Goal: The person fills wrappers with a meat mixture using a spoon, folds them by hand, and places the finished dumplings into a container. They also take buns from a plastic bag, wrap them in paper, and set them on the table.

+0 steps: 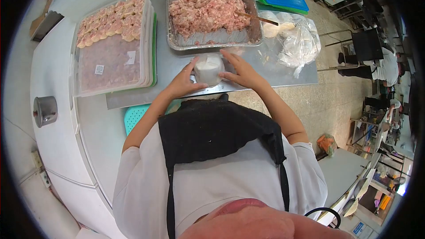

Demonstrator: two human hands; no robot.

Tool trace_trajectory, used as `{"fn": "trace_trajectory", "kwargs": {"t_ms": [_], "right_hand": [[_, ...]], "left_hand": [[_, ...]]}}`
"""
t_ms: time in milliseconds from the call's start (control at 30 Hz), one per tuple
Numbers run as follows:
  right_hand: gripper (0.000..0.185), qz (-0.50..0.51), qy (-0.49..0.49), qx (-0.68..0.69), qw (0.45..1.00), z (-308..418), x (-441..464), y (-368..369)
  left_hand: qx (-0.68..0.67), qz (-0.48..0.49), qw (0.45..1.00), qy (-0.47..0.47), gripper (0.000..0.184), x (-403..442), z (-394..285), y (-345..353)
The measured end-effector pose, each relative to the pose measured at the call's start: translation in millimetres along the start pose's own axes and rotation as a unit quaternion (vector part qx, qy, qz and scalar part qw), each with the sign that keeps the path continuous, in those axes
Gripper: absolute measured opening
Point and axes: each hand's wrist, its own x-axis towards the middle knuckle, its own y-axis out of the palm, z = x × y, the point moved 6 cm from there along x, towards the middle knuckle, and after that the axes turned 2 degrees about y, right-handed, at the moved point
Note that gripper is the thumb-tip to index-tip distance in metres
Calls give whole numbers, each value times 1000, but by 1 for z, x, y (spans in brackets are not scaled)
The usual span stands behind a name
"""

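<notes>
A white rounded stack (209, 69), which looks like dough wrappers, stands on the metal counter (170, 73) close to its near edge, in the space between the person's two hands. The left hand (185, 79) is on its left side, open in a loose curve, with the fingertips at the stack's upper left edge and the thumb reaching along its near side. The right hand (241, 71) faces it from the other side, also open, its thumb tip at the stack's right side and its forefinger stretched out near the far right edge. So the stack lies between the two palms, framed by both thumbs and fingers; how firmly either hand presses on it cannot be told.

Just beyond the stack is a deep metal tray (212, 45) with a mound of ground meat (208, 11) in it, and a thin wooden stick (259, 18) leans out over its right rim. To the right of the right hand lies a clear plastic bag (301, 46) with white contents. Left of the left hand stands a plastic container (110, 71) with filled dumplings (115, 20) in rows across its far part.
</notes>
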Motion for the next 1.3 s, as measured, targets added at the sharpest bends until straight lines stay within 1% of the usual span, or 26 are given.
{"fn": "trace_trajectory", "kwargs": {"t_ms": [33,133,167,200,233,267,300,333,367,400,433,467,533,600,667,733,800,833,900,933,1000,1067,1133,1167,1233,1300], "right_hand": [[77,51,48,62,996,-6,1,15],[79,41,111,91,989,9,-3,22],[79,22,82,109,990,13,-7,20],[79,23,81,108,991,15,-8,17],[78,-16,25,104,994,25,-12,9],[78,-55,-30,100,993,36,-16,1],[63,-69,-8,101,992,45,-17,-8],[63,-66,-10,100,993,42,-14,-7],[51,-69,-24,-55,996,39,-10,-3],[38,-72,-37,-209,975,37,-7,1],[38,-72,-39,-208,975,35,-3,3],[29,-46,-13,-178,983,30,2,7],[20,-14,10,-144,989,22,5,12],[14,-31,-54,-14,998,30,7,4],[16,-50,-83,27,995,42,3,-13],[17,-69,-108,69,989,55,-1,-31],[34,-47,3,81,996,44,1,-35],[34,-47,3,83,995,39,0,-31],[58,-15,27,-31,999,19,0,-11],[58,-15,27,-31,999,11,-2,-5],[72,79,102,-37,991,-14,-6,17],[67,52,95,18,994,-24,-11,20],[61,37,85,38,995,-13,-13,13],[61,37,87,39,995,-10,-13,13],[47,-17,27,46,998,-2,-12,6],[41,-32,22,68,997,-7,-9,4]], "left_hand": [[48,-36,997,57,85,1,-8,2],[61,-83,995,18,84,2,-23,0],[61,-85,994,19,84,1,-33,-6],[100,-108,984,105,81,-3,-53,-13],[137,-126,965,187,79,-11,-67,-15],[136,-125,966,184,79,-12,-66,-13],[138,-127,963,191,78,-12,-67,-10],[141,-130,961,199,77,-11,-68,-8],[142,-132,961,197,77,-11,-59,-5],[173,-79,968,165,74,-8,-49,5],[203,-27,970,133,70,-3,-39,11],[205,-30,970,131,70,0,-32,8],[120,18,985,124,62,5,-48,1],[113,15,986,122,58,18,-40,-7],[14,18,993,120,57,30,-38,-11],[-16,28,992,123,58,39,-33,-10],[36,9,994,100,62,44,-30,-10],[36,10,994,98,62,45,-28,-5],[134,68,987,60,62,46,-16,13],[134,69,987,59,62,45,-23,15],[93,138,985,-51,58,38,-23,22],[33,85,995,-40,50,34,-17,25],[-108,51,983,-141,41,27,-17,22],[-109,52,983,-142,41,26,-19,20],[34,0,999,6,28,24,-36,9],[30,-36,999,11,23,26,-28,5]]}}
